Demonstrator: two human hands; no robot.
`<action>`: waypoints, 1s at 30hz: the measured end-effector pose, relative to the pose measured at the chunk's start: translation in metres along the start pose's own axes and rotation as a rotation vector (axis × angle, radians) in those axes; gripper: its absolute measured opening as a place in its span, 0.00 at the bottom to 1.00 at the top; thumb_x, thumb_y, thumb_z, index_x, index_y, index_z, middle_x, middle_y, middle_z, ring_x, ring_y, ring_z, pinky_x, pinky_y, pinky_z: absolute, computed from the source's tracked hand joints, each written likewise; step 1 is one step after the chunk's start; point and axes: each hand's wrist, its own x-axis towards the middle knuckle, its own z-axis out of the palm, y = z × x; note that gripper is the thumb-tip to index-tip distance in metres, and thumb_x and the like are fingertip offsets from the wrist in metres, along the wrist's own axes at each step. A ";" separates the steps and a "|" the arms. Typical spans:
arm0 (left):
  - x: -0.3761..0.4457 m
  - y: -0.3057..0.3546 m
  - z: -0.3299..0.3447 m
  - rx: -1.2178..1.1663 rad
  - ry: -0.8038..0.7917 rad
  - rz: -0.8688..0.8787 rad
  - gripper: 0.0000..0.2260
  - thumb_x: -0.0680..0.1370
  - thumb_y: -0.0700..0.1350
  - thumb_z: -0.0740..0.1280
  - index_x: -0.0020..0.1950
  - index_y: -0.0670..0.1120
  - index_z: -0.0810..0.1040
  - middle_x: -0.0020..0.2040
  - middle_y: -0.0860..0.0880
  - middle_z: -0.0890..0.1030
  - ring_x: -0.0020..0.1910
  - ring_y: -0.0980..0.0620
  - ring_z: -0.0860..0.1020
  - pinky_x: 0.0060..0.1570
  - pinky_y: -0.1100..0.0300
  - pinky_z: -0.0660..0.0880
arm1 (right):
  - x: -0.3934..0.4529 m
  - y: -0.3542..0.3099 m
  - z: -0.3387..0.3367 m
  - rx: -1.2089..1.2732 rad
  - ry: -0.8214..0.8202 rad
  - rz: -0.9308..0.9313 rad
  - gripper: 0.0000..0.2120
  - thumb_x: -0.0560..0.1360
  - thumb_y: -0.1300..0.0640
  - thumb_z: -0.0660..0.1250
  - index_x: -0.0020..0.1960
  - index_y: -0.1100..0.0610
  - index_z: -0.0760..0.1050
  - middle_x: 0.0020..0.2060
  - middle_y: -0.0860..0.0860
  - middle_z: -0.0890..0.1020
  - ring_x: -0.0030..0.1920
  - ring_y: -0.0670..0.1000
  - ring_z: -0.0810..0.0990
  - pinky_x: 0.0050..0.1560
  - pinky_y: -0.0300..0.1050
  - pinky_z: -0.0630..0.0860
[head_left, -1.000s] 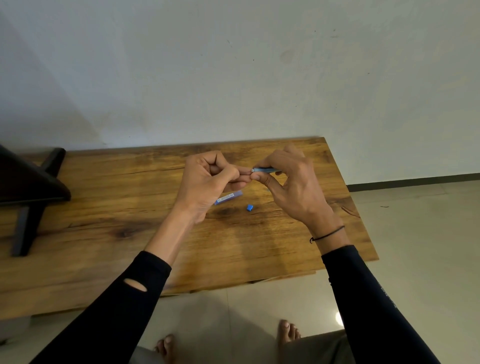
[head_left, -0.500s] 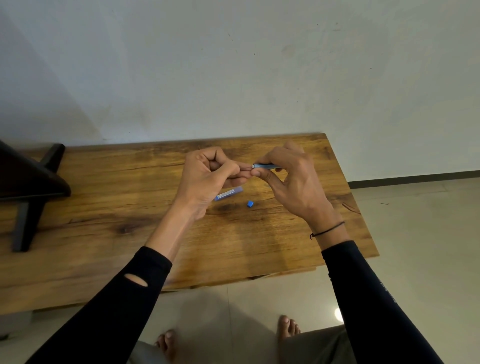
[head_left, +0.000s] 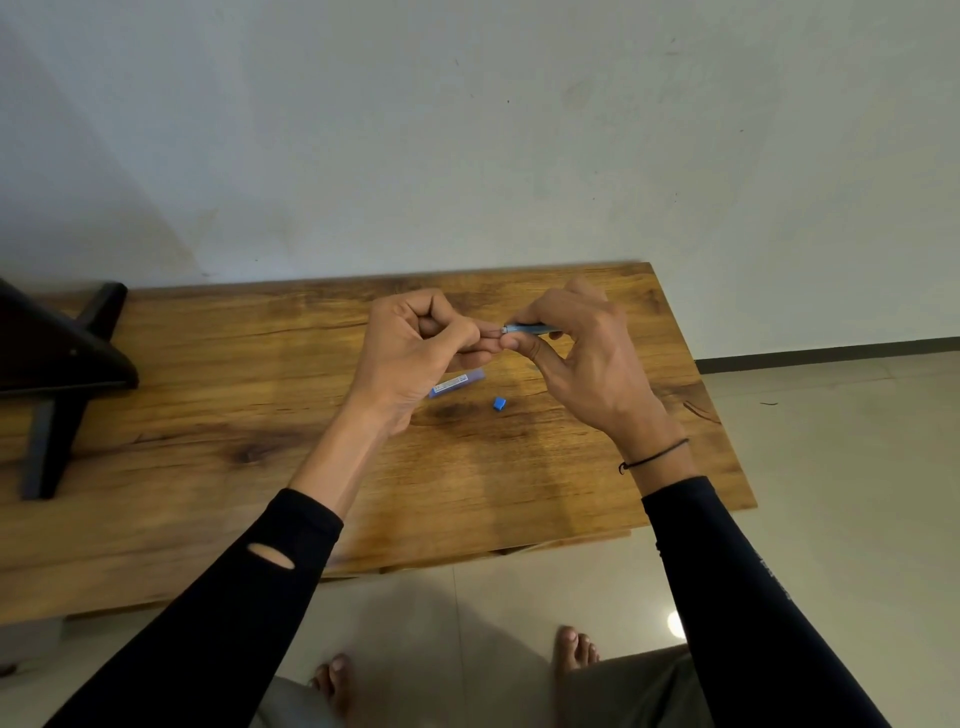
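Two bare feet (head_left: 574, 649) stand on the floor before the near edge of the worktop (head_left: 208, 441). On the worktop lie one blue cap (head_left: 500, 404) and, just beyond it, one labelled case (head_left: 457, 383), a little apart. Above them two hands meet. The right hand (head_left: 587, 364) grips the one pencil (head_left: 527, 328), held level with its tip pointing left. The left hand (head_left: 415, 353) is curled, thumb and forefinger pinched at that tip; what they hold is too small to tell. Bare wood spreads left to one dark stand (head_left: 57, 364); the right edge lies near the right wrist.
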 end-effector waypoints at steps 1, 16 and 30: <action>0.000 0.000 0.000 -0.003 0.000 0.000 0.15 0.80 0.27 0.68 0.36 0.40 0.77 0.42 0.42 0.91 0.41 0.48 0.91 0.39 0.62 0.86 | 0.000 0.000 0.000 0.003 0.003 -0.003 0.11 0.80 0.51 0.75 0.49 0.60 0.86 0.42 0.44 0.83 0.45 0.51 0.76 0.47 0.55 0.76; 0.000 0.000 -0.001 -0.043 -0.020 0.002 0.17 0.80 0.28 0.68 0.35 0.45 0.80 0.44 0.40 0.91 0.43 0.46 0.91 0.40 0.61 0.86 | 0.001 0.000 0.000 0.010 0.010 0.007 0.11 0.80 0.51 0.75 0.49 0.60 0.86 0.41 0.48 0.85 0.44 0.54 0.77 0.47 0.55 0.77; 0.002 -0.004 -0.003 -0.015 -0.011 0.026 0.17 0.80 0.28 0.69 0.35 0.44 0.80 0.43 0.42 0.91 0.41 0.48 0.91 0.39 0.61 0.86 | 0.000 -0.001 0.000 0.008 0.002 -0.003 0.12 0.81 0.50 0.73 0.49 0.59 0.86 0.41 0.48 0.86 0.45 0.55 0.78 0.47 0.59 0.78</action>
